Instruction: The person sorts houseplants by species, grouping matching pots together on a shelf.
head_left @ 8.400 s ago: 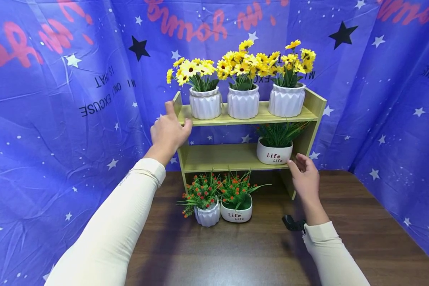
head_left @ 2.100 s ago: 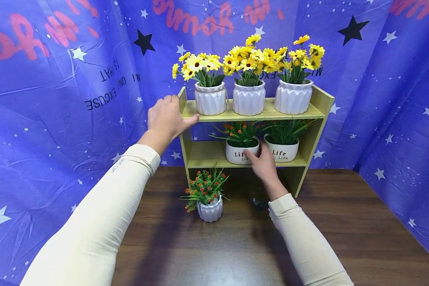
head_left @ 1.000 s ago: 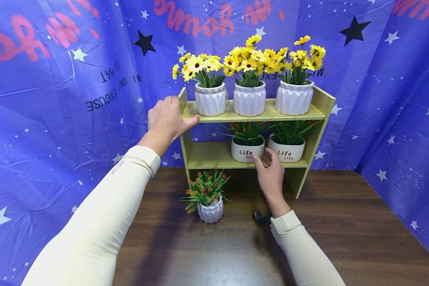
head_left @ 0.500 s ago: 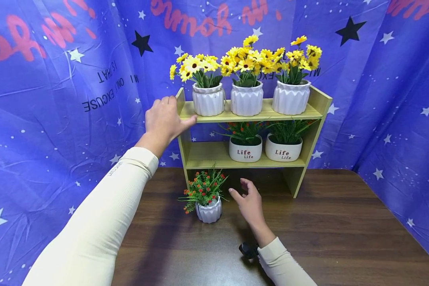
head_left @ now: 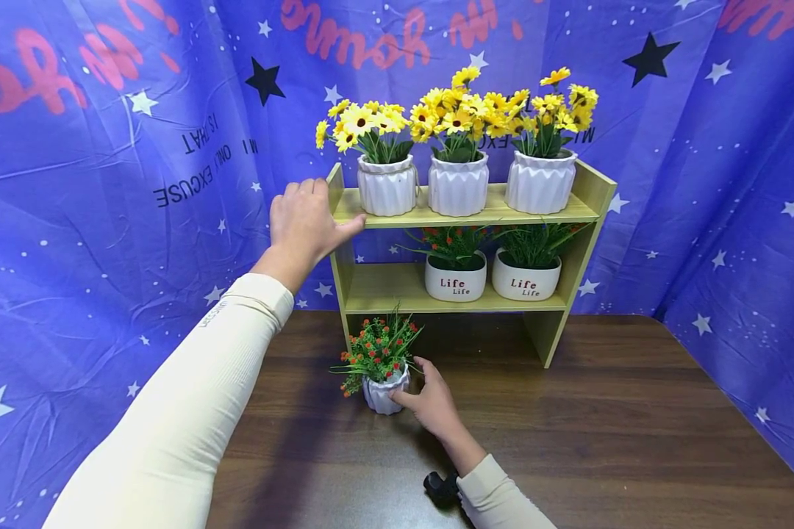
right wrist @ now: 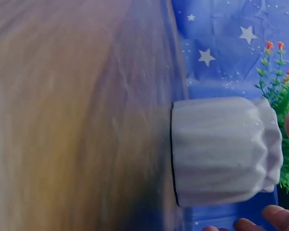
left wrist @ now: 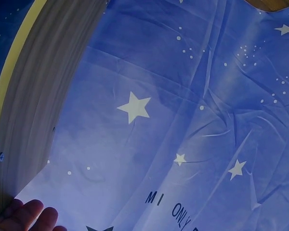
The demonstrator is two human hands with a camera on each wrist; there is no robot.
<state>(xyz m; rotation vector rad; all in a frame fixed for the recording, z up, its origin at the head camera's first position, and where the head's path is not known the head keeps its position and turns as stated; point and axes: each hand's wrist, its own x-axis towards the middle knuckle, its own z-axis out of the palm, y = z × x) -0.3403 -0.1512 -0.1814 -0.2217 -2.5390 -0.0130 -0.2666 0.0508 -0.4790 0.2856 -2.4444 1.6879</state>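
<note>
At the upper left of a wooden two-tier shelf, my left hand grips the side panel. Its thumb lies along the top board's front edge; curled fingertips show at the panel in the left wrist view. On the table, a fluted white pot holds a plant with small red flowers. My right hand is at this pot's right side, thumb in front and fingers behind. In the right wrist view the fluted pot lies between thumb and fingers, with a gap to the fingers.
Three white pots of yellow daisies stand on the top board. Two oval "Life" pots, one left and one right, sit on the middle board. A starry blue curtain hangs behind the brown table.
The left "Life" pot went from the table to the middle board and was nudged right. My right hand let it go, then moved down and left to the fluted pot. The left hand stayed.
</note>
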